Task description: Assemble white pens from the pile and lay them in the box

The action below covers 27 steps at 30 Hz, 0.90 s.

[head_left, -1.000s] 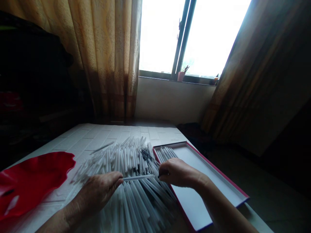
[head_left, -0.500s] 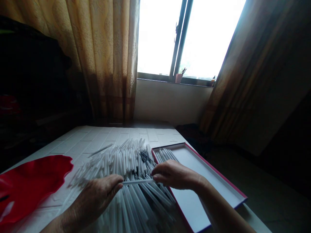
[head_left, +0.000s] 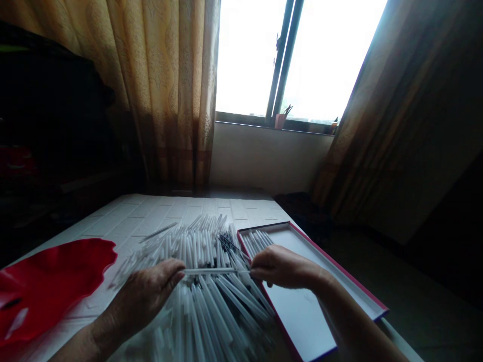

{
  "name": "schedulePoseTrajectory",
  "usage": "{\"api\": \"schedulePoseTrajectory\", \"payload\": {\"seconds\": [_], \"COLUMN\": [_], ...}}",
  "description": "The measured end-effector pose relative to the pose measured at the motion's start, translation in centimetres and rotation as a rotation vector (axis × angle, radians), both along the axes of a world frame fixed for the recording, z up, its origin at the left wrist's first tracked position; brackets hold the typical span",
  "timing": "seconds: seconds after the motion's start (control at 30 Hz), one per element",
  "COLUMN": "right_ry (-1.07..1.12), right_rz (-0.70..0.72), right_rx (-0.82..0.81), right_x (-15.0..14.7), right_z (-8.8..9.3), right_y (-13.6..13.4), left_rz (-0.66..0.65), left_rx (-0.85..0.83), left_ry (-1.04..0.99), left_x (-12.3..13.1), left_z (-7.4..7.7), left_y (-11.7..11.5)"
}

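A thin whitish tube stretches level between my two hands, above a big pile of similar clear tubes. My left hand pinches its left end. At the other side my right hand is closed on a thin piece that sticks out of the tube's right end. Several dark thin sticks lie among the tubes near the box. Several tubes rest inside the far left end of a shallow white box with a red rim.
A red wavy-edged dish sits on the left of the white brick-patterned table. Beyond the table are curtains, a wall and a bright window, with a small pink cup on its sill.
My right hand has moved right, away from the tube's end, and a thin piece now shows between them. My left hand has shifted slightly left and up with the tube.
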State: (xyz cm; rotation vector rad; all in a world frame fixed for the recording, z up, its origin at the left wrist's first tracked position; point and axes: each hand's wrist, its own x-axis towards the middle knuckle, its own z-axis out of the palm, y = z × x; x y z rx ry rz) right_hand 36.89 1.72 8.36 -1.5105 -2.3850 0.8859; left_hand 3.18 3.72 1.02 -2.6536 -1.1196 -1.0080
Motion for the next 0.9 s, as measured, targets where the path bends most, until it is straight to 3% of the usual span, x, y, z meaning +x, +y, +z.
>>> {"api": "schedulePoseTrajectory", "payload": {"seconds": [0.2, 0.37, 0.63, 0.9], "right_ry": [-0.128, -0.294, -0.547, -0.579], "right_rz": [-0.075, -0.100, 0.000, 0.039], "right_rx": [-0.052, -0.056, 0.036, 0.076], "right_x": [1.5, 0.1, -2.4, -3.2], "right_z": [0.5, 1.7, 2.3, 2.3], "right_y": [-0.1, -1.0, -2.5, -2.9], "left_rz": [0.161, 0.263, 0.120, -0.019], "left_rx": [0.069, 0.123, 0.171, 0.195], "left_ry": [-0.065, -0.097, -0.068, -0.050], "left_x": [-2.5, -3.2, -0.7, 1.1], "left_z": [-0.2, -0.6, 0.4, 0.8], "left_y": [2.3, 3.1, 1.0, -0.6]}}
